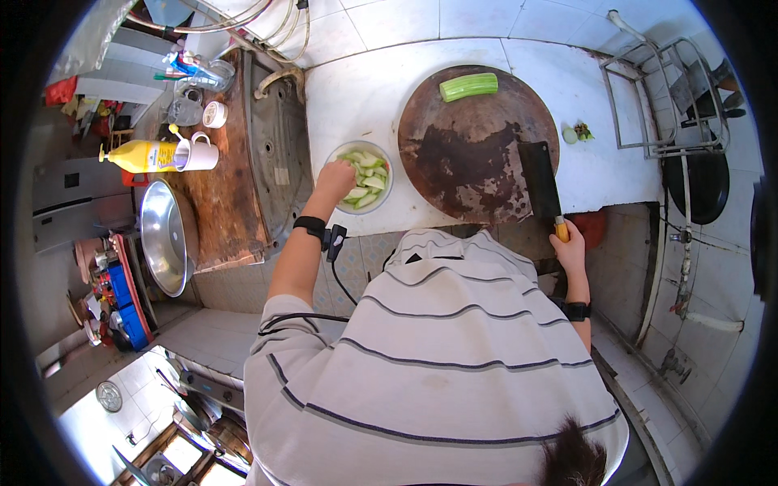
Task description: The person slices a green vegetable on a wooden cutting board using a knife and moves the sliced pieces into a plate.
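Observation:
My left hand [336, 179] reaches over the near-left rim of a bowl [392, 184], its fingers down among pale green cut vegetable pieces [367, 199]. The fingertips are hidden, so I cannot see whether they hold a piece. At the right, my right hand [570, 244] grips the yellow handle of a dark-bladed cleaver [540, 179]. The blade lies over the right edge of a round, worn wooden chopping board [468, 136]. A peeled length of ridged green gourd [469, 87] rests on its side near the board's far edge.
Green trimmings [578, 133] lie on the white counter [614, 176] right of the board. Beyond them is a metal rack [638, 109]. A worn sink [276, 121], wooden top [234, 200], steel basin [164, 237], yellow pump bottle [137, 156] and mug [199, 153] are on the left.

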A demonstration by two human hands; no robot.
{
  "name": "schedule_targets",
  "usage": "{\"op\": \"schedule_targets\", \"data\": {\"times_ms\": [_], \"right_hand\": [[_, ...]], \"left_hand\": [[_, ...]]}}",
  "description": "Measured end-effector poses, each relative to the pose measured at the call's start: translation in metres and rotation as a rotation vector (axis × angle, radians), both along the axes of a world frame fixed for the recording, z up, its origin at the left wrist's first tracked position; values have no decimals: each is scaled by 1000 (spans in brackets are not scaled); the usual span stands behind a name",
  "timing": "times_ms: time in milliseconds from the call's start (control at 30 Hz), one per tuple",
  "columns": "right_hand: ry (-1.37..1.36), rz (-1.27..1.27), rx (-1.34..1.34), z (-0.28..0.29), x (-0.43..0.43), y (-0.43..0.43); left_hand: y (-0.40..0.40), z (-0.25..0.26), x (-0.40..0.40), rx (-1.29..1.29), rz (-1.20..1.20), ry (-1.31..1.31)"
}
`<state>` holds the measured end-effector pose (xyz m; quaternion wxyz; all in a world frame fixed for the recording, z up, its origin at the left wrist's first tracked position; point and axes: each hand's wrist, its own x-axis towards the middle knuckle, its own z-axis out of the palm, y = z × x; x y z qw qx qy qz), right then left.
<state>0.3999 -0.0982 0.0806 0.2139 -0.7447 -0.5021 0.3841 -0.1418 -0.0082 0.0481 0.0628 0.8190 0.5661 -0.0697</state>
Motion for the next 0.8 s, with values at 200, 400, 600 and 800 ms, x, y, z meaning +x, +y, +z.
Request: {"op": "schedule_targets", "data": {"times_ms": [200, 400, 600, 800], "right_hand": [[-22, 5, 18, 1, -1, -1], [-41, 22, 88, 5, -8, -2], [3, -18, 71, 8, -11, -4], [26, -34, 87, 4, -4, -5]], "left_hand": [[36, 42, 34, 83, 29, -300], [83, 57, 106, 79, 0, -603], [110, 21, 154, 70, -171, -618], [149, 23, 172, -135, -10, -498]]}}
